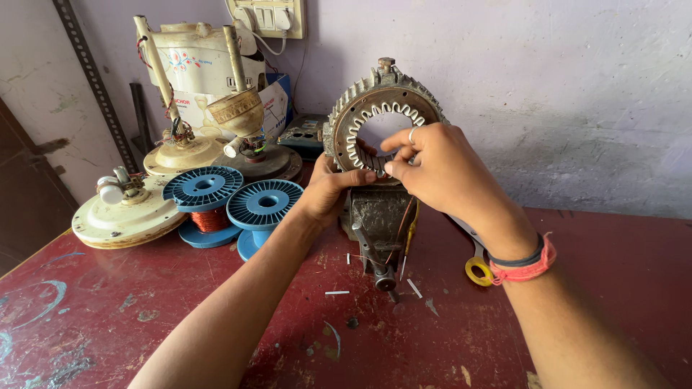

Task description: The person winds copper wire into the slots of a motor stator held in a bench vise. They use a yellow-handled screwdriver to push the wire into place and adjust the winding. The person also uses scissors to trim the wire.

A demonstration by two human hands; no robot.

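A stator (pixel 382 119), clamped upright in a vise (pixel 376 216) on a red bench (pixel 598 245), is steadied by the left hand (pixel 328 191) while the right hand (pixel 440 169) pinches at its slots. Fingers could be cut on slot edges; spools (pixel 234 202) stand nearby.

Repair workshop: bench vise (pixel 376 223), copper wire spools (pixel 204 205), dismantled fan motors (pixel 130 209) on worn red workbench (pixel 108 317).

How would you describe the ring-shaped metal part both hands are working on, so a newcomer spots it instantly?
Start at the red workbench; a grey vise sits at its middle. Clamped upright above is the stator ring, the only toothed, slotted metal ring.
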